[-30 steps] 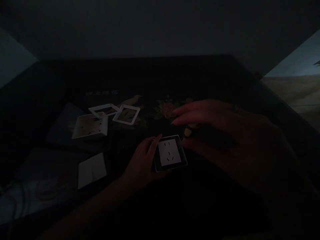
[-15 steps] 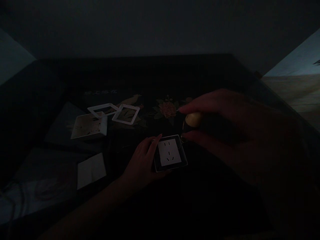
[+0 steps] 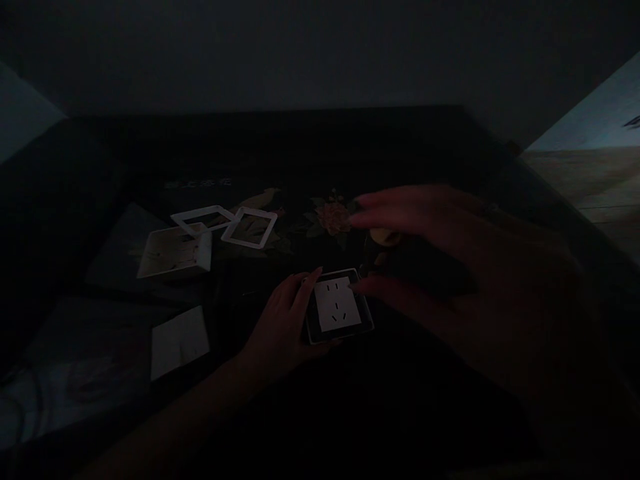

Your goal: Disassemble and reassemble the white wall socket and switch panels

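Note:
The scene is very dark. My left hand (image 3: 280, 317) is wrapped round the left edge of a wall socket (image 3: 339, 307), which has a white slotted face and a dark surround inside a pale rim. My right hand (image 3: 440, 253) hovers at the socket's upper right, fingers and thumb spread apart with nothing visible held between them. Its thumb tip overlaps the socket's right edge; I cannot tell whether it touches. Behind the right fingers shows a yellow rounded thing (image 3: 384, 237), partly hidden, its kind unclear.
Two white square frames (image 3: 249, 228) lie beyond my left hand, one leaning on a white open box (image 3: 175, 253). Left of my forearm is a white square piece (image 3: 180, 341). The dark tabletop (image 3: 300, 160) carries printed flowers. A cable (image 3: 37, 400) lies at the lower left.
My right hand's fingers have shifted left and its thumb has come over the socket's edge. The fingers now cover more of the yellow thing. My left hand keeps its hold.

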Demonstrator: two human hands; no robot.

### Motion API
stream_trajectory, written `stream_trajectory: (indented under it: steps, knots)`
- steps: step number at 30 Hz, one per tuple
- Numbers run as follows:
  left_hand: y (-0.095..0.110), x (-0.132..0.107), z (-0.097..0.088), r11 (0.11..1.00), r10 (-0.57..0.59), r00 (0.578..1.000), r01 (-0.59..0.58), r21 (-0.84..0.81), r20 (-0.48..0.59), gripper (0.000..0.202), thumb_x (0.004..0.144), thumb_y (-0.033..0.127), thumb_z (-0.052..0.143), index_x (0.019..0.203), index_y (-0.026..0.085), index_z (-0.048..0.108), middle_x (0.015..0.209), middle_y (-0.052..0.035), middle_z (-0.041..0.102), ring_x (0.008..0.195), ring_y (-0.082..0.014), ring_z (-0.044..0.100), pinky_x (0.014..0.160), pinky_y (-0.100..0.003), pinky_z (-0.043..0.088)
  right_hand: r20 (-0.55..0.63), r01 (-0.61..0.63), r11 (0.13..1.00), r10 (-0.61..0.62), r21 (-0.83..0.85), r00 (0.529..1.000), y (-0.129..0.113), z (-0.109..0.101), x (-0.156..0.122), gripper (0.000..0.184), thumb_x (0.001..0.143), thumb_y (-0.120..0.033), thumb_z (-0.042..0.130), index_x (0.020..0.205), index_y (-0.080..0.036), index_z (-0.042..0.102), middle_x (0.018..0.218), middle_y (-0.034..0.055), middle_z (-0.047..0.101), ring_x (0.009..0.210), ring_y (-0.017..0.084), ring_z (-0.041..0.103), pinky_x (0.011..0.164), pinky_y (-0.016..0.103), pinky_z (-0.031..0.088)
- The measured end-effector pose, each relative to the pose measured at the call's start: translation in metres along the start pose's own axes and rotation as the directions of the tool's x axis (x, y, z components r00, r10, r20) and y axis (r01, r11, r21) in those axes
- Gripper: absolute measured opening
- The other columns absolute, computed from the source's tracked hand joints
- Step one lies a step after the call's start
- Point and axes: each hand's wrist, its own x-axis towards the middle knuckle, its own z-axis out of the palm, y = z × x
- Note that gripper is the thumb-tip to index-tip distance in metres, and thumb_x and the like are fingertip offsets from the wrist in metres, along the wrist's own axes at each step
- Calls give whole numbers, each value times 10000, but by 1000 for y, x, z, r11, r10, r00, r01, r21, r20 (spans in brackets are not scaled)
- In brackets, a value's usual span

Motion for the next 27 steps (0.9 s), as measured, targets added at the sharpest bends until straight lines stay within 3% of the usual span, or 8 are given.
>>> stream_trajectory:
  steps: [3, 5, 9, 15, 18, 21, 24, 27]
  knots:
    - [1, 0, -1, 1000, -1, 1000, 1, 4, 2, 1094, 696, 376, 838, 1522, 252, 131, 1401, -185, 408, 1275, -395, 462, 1025, -589, 465, -68, -24, 999, 21, -43, 997, -2, 5, 1, 171, 870, -182, 682, 1036, -221, 692, 1060, 34, 730, 1009, 202, 696, 814, 280, 597]
    - [1, 1, -2, 1000, -11, 1000, 11, -2, 12, 1106, 692, 360, 841, 1525, 262, 121, 1402, -181, 405, 1272, -391, 466, 1026, -592, 463, -77, -56, 998, 54, -20, 996, -2, 4, 0, 233, 855, -123, 661, 1055, -239, 686, 1053, 6, 730, 991, 195, 698, 827, 280, 593]
    - [1, 1, -1, 1000, -25, 1000, 25, -15, 18, 1099, 699, 347, 833, 1528, 284, 114, 1407, -171, 399, 1276, -387, 464, 1029, -590, 461, 46, -111, 988, 106, 112, 993, 1, -2, -2, 353, 866, -112, 609, 1195, -239, 637, 1164, -3, 714, 1030, 194, 695, 893, 290, 583]
    - [0, 1, 0, 1000, -9, 1000, 9, -8, 2, 1137, 687, 345, 840, 1531, 303, 79, 1407, -167, 400, 1287, -406, 453, 1033, -625, 443, -4, -46, 999, 46, 28, 999, 3, 5, 3, 287, 866, -167, 658, 1151, -202, 667, 1157, 72, 695, 1092, 246, 664, 883, 357, 594]
    - [2, 2, -1, 1000, -21, 1000, 21, -20, 16, 1100, 703, 340, 827, 1532, 295, 106, 1406, -164, 401, 1280, -391, 463, 1035, -604, 448, -27, -61, 998, 61, 0, 998, 3, 4, 4, 291, 869, -132, 642, 1144, -212, 692, 1065, 53, 704, 1013, 222, 682, 847, 338, 599]
    - [4, 2, -3, 999, -27, 999, 28, -20, 24, 1101, 702, 342, 827, 1534, 303, 106, 1408, -163, 407, 1279, -391, 465, 1021, -603, 459, 33, -25, 998, 24, 51, 999, 5, -2, 2, 384, 879, -79, 576, 1219, -235, 663, 1171, 14, 712, 1087, 202, 676, 901, 313, 580]
    - [3, 1, -2, 1000, -27, 999, 28, -14, 25, 1100, 695, 347, 832, 1530, 287, 118, 1409, -171, 410, 1278, -395, 466, 1011, -602, 467, 69, -17, 996, 11, 89, 998, 5, -4, 1, 396, 898, -122, 570, 1272, -244, 625, 1258, -16, 702, 1121, 189, 672, 947, 296, 562]
    - [1, 1, -1, 1000, -24, 1000, 24, 4, 15, 1106, 682, 351, 838, 1525, 263, 127, 1401, -182, 415, 1279, -408, 463, 1012, -611, 463, 20, -40, 998, 39, 57, 999, 1, 0, 2, 290, 881, -197, 659, 1170, -222, 663, 1190, 0, 732, 1090, 198, 683, 920, 281, 570]
